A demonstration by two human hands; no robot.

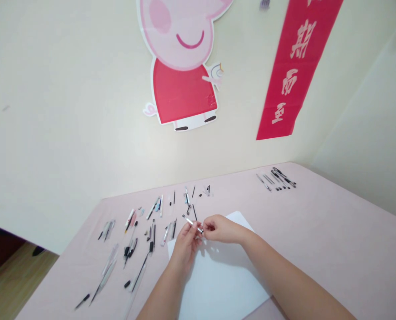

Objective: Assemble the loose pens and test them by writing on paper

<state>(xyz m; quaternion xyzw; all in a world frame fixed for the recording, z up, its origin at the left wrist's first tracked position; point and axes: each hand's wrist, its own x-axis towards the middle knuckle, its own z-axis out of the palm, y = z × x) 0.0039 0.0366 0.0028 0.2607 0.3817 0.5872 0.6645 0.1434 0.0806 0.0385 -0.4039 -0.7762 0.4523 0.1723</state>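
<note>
My left hand (186,243) holds a slim pen (188,220), pale along the barrel with dark ends, tilted over the far edge of a white sheet (218,280). Its thumb and fingers are closed round the lower part. My right hand (219,229) is pinched close against the pen's lower right end. Whether its fingertips grip that end or a small part there is hidden. Just beyond the hands lie a thin black stick (194,212) and a light pen piece (187,196) with small dark bits around it.
Several groups of pen parts, such as a dark barrel (153,233), a black cap (127,283) and a thin refill (140,271), spread over the pink tabletop (318,213) to the left. More black pens (283,177) lie far right. Behind stands a wall (94,111).
</note>
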